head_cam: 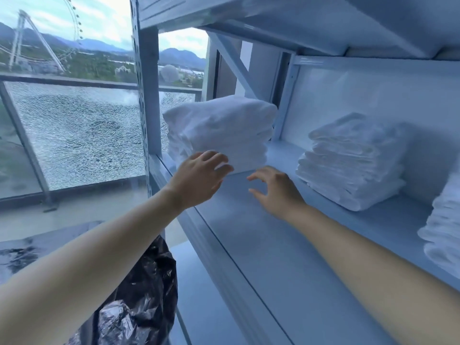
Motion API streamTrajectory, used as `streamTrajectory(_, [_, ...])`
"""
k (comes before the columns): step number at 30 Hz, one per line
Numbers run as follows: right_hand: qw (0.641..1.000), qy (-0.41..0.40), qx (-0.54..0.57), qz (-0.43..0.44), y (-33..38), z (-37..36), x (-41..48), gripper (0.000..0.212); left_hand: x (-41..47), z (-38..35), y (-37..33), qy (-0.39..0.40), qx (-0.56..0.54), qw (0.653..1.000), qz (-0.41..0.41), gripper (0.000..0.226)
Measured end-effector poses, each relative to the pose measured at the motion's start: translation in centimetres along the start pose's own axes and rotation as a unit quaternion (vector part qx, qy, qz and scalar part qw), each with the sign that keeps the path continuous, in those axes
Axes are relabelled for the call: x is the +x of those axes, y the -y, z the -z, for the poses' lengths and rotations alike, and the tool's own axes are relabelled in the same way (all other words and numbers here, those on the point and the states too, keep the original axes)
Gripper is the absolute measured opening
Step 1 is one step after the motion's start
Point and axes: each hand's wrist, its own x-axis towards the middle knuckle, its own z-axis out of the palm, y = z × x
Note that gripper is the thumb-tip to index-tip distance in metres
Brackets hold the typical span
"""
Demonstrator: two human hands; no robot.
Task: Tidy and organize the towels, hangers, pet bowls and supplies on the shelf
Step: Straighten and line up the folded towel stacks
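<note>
On the pale blue-grey metal shelf (pixel 261 245) three stacks of folded white towels are judged tidied, the leftmost stack (pixel 221 130) fronted by the spread, empty left hand (pixel 201 175) and right hand (pixel 276 188), while hangers, bowls and supplies are unseen, presumably outstanding.

Inspector: Towel stacks, count?
Clerk: Three: left stack (pixel 219 130), middle stack (pixel 353 160), right stack (pixel 443 227), the last cut off by the frame edge. Towels per stack cannot be counted.
Inspector: Shelf boards?
Clerk: Two in view: lower board (pixel 273 245), upper board (pixel 249 13). One perforated upright post (pixel 146 95).
Inspector: Hands?
Clerk: Two: left hand (pixel 199 178), right hand (pixel 276 192).
Inspector: Other items?
Clerk: One black plastic bag (pixel 142 290). One shattered glass panel (pixel 82 135).
</note>
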Motion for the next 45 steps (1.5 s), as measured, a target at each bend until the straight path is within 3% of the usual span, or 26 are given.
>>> streamTrajectory(6, [1.0,-0.022,-0.007,-0.008,-0.5,-2.0,3.3,0.036,0.1,-2.5,2.3,0.03,0.088,0.995,0.028,0.03])
streamTrajectory(11, [0.999,-0.025,-0.026,-0.011,-1.0,-4.0,5.6,0.039,0.5,-5.7,3.7,0.074,0.177,0.981,-0.017,0.035])
streamTrajectory(15, [0.998,-0.046,-0.034,-0.012,-1.2,-4.8,7.1,0.046,1.1,-7.0,4.3,0.037,0.208,0.977,-0.029,0.04])
streamTrajectory(25, [0.995,-0.054,-0.076,-0.035,-3.3,-5.8,9.3,0.077,0.7,-8.0,5.4,-0.053,0.192,0.98,-0.004,0.043])
streamTrajectory(31, [0.992,-0.074,-0.096,-0.015,-2.8,-6.3,9.8,0.074,-0.3,-8.8,5.0,-0.09,0.226,0.969,0.039,0.051])
streamTrajectory(37, [0.994,-0.108,-0.015,-0.012,-3.0,-7.9,9.7,0.072,-0.1,-9.1,5.2,-0.103,0.219,0.97,-0.023,0.043])
streamTrajectory(45, [0.993,-0.121,-0.009,-0.009,-3.4,-8.1,9.5,0.07,0.3,-9.2,5.0,-0.107,0.186,0.977,-0.004,0.039])
